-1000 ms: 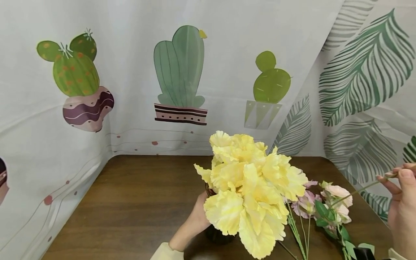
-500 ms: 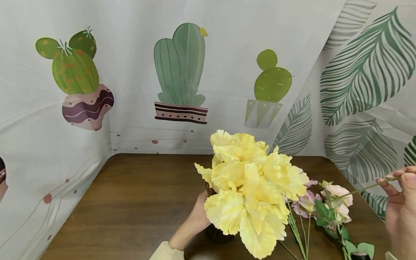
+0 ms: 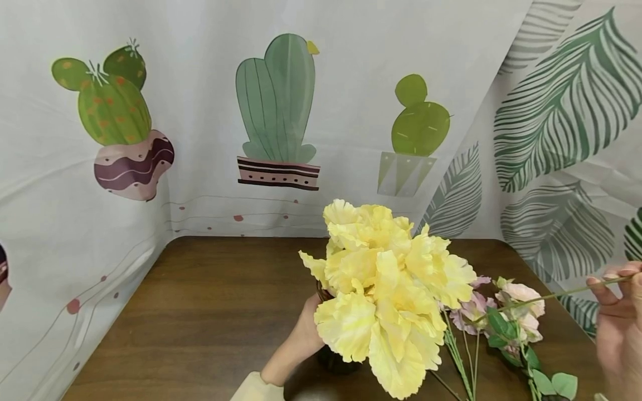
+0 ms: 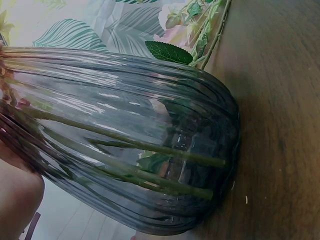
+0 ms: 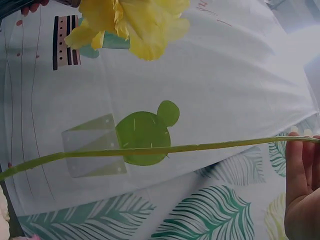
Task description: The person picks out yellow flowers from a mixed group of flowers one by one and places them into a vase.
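In the head view, my left hand (image 3: 306, 328) grips a ribbed glass vase, mostly hidden under large ruffled yellow flowers (image 3: 381, 289). The left wrist view shows the vase (image 4: 130, 125) upright on the table, green stems (image 4: 165, 155) inside its tinted glass. At the right edge, my right hand (image 3: 619, 328) pinches a long thin green stem (image 3: 567, 292) between thumb and fingers. That stem slants down to the left, its tip over the loose flowers; its upper end lies outside the head view. The right wrist view shows the same stem running nearly level from the fingers (image 5: 297, 165).
Right of the vase, pale pink roses (image 3: 524, 301) with green leaves and mauve flowers (image 3: 471, 314) lie on the brown wooden table (image 3: 210, 312). Their stems point toward the near edge. A cloth curtain (image 3: 200, 133) printed with cacti and leaves hangs behind the table.
The stem in my right hand has tipped flatter, its lower end reaching farther left over the loose flowers. My right hand has shifted slightly down. The left hand and vase stay put.
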The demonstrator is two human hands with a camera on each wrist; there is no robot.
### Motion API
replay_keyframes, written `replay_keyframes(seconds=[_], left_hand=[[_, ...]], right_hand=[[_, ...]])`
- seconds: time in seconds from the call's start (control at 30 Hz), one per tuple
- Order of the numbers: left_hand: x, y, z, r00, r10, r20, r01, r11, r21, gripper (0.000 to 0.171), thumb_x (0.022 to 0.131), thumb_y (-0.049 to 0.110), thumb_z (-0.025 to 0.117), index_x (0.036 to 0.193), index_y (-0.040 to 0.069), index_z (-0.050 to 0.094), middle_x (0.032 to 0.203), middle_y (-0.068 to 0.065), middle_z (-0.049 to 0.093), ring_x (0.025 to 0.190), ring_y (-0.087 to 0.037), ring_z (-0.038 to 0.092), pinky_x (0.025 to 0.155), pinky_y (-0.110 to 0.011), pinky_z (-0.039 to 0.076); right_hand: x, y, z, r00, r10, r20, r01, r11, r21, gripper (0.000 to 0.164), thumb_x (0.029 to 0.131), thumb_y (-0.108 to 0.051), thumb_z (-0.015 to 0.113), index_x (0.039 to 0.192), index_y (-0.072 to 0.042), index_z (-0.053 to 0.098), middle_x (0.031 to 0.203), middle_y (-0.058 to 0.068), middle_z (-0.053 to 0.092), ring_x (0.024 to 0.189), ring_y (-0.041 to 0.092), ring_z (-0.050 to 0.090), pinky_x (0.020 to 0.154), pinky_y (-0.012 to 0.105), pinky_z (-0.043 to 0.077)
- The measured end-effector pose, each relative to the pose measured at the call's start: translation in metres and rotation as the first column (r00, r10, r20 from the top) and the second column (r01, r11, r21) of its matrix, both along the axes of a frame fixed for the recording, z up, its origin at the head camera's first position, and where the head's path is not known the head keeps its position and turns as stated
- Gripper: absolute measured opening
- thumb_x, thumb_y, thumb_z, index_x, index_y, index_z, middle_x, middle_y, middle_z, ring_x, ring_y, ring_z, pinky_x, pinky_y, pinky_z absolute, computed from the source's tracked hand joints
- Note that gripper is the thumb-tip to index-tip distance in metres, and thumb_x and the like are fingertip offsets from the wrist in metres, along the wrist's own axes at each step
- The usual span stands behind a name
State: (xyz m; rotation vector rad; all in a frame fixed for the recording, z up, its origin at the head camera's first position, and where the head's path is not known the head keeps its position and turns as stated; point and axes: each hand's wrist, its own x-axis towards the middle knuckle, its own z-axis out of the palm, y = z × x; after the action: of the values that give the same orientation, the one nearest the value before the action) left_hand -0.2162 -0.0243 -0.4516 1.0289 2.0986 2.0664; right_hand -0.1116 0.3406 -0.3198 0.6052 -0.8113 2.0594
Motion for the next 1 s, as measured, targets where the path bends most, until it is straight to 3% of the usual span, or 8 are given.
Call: replay_keyframes(seconds=[0.17, 0.27, 0.43, 0.57, 0.73, 1.0], left_hand=[[0.0, -0.001, -0.002, 0.998, -0.058, -0.002, 0.058, 0.997, 0.049, 0.037, 0.087, 0.006, 0.059, 0.122, 0.001, 0.048, 0.108, -0.011, 0.055, 0.092, -0.002, 0.051, 0.078, -0.022, 0.045], [0.001, -0.001, -0.001, 0.994, -0.092, 0.053, 0.088, 0.993, 0.083, 0.039, 0.088, 0.005, 0.057, 0.125, -0.002, 0.045, 0.109, -0.003, 0.054, 0.093, -0.002, 0.05, 0.078, -0.021, 0.045], [0.001, 0.001, 0.001, 0.984, -0.106, 0.146, 0.091, 0.99, 0.108, 0.042, 0.09, 0.006, 0.056, 0.127, -0.005, 0.041, 0.108, 0.006, 0.053, 0.096, -0.001, 0.05, 0.08, -0.02, 0.044], [0.001, 0.001, 0.0, 0.987, -0.108, 0.122, 0.096, 0.99, 0.103, 0.04, 0.09, 0.004, 0.055, 0.127, -0.004, 0.041, 0.107, 0.003, 0.052, 0.094, -0.001, 0.049, 0.079, -0.02, 0.044], [0.001, 0.0, 0.0, 0.995, -0.078, 0.066, 0.073, 0.995, 0.071, 0.037, 0.089, 0.006, 0.056, 0.124, -0.001, 0.045, 0.108, 0.0, 0.052, 0.094, -0.001, 0.049, 0.079, -0.02, 0.044], [0.001, 0.001, 0.0, 0.994, -0.095, 0.053, 0.091, 0.993, 0.074, 0.04, 0.089, 0.005, 0.056, 0.127, -0.001, 0.042, 0.109, -0.001, 0.052, 0.093, -0.003, 0.049, 0.078, -0.021, 0.043]], right_hand=[[0.003, 0.0, -0.002, 0.989, 0.146, -0.039, -0.147, 0.989, -0.03, 0.018, 0.094, 0.01, 0.031, 0.105, 0.014, 0.045, 0.092, 0.023, 0.057, 0.082, 0.03, 0.06, 0.073, 0.037, 0.055], [0.004, -0.001, -0.001, 0.969, 0.238, -0.063, -0.241, 0.969, -0.05, 0.016, 0.094, 0.01, 0.032, 0.104, 0.014, 0.044, 0.092, 0.025, 0.057, 0.082, 0.032, 0.059, 0.075, 0.041, 0.054], [0.005, -0.005, 0.001, 0.948, 0.312, -0.069, -0.314, 0.949, -0.033, 0.014, 0.094, 0.009, 0.032, 0.104, 0.012, 0.042, 0.093, 0.026, 0.057, 0.086, 0.034, 0.059, 0.078, 0.043, 0.053], [0.006, -0.009, 0.002, 0.92, 0.385, -0.068, -0.385, 0.923, 0.02, 0.017, 0.095, 0.005, 0.029, 0.107, 0.011, 0.041, 0.096, 0.027, 0.058, 0.09, 0.036, 0.058, 0.083, 0.045, 0.051], [0.005, -0.016, 0.001, 0.908, 0.414, -0.056, -0.412, 0.91, 0.05, 0.021, 0.095, 0.003, 0.024, 0.108, 0.01, 0.039, 0.099, 0.027, 0.057, 0.093, 0.037, 0.057, 0.085, 0.045, 0.05], [0.006, -0.024, 0.002, 0.873, 0.484, -0.064, -0.485, 0.874, -0.006, 0.024, 0.096, 0.002, 0.021, 0.105, 0.009, 0.042, 0.1, 0.027, 0.056, 0.096, 0.039, 0.056, 0.091, 0.048, 0.046]])
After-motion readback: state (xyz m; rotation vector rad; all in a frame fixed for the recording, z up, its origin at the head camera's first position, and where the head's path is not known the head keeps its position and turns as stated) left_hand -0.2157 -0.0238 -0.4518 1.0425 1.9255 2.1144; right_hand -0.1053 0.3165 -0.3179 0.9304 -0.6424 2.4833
